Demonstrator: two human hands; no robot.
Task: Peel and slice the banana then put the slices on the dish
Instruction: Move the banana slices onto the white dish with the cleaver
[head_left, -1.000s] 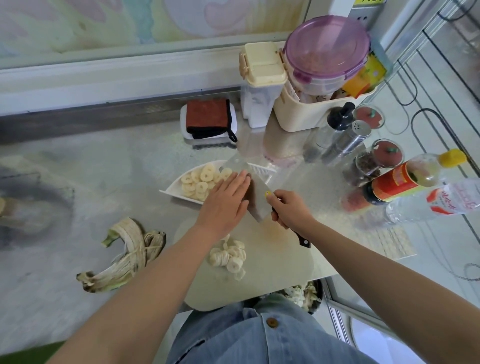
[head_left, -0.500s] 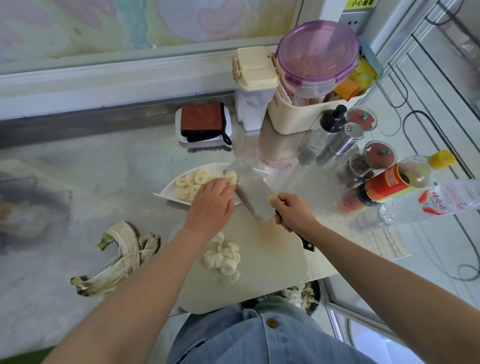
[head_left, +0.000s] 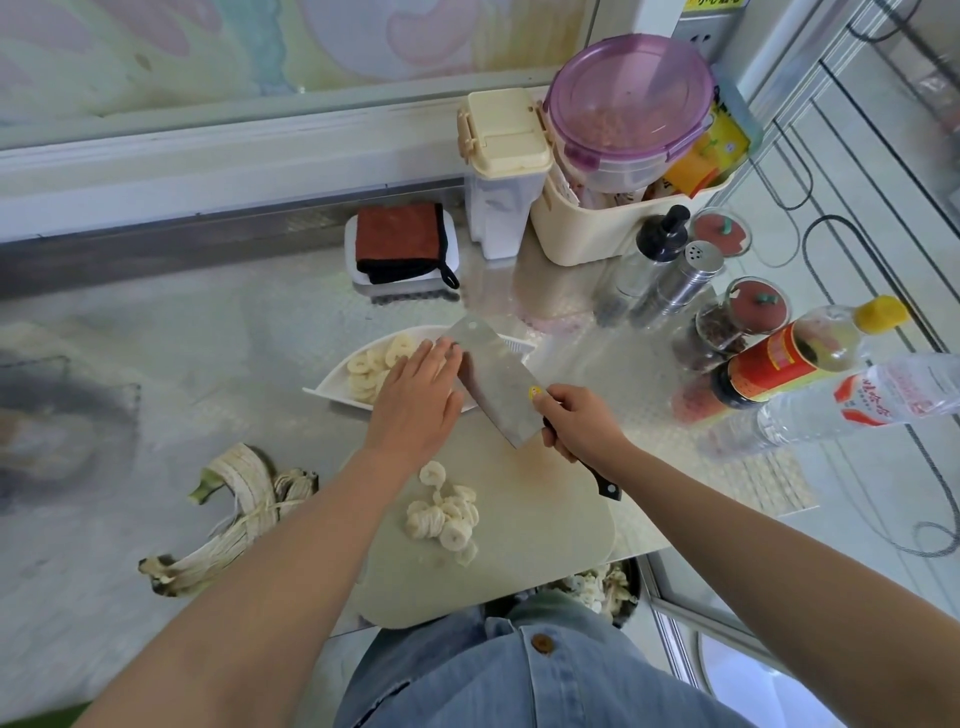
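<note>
Head view. Your steel counter (head_left: 156, 364) carries the cutting board (head_left: 545, 545), whose near corner overhangs the counter's front edge above your lap. Your left hand (head_left: 415, 400) lies flat over the near rim of the dish (head_left: 332, 382), fingers straight and together, holding nothing, with the fingertips just beside the flat of the cleaver (head_left: 493, 384). Your right hand (head_left: 582, 421) is wrapped round the cleaver's black handle, the blade angled out over the dish. Bottles and jars (head_left: 769, 364) crowd the right side; open counter lies to the left, past the banana peel (head_left: 234, 514). Banana slices (head_left: 371, 364) sit on the dish; a second heap (head_left: 447, 514) lies on the board.
</note>
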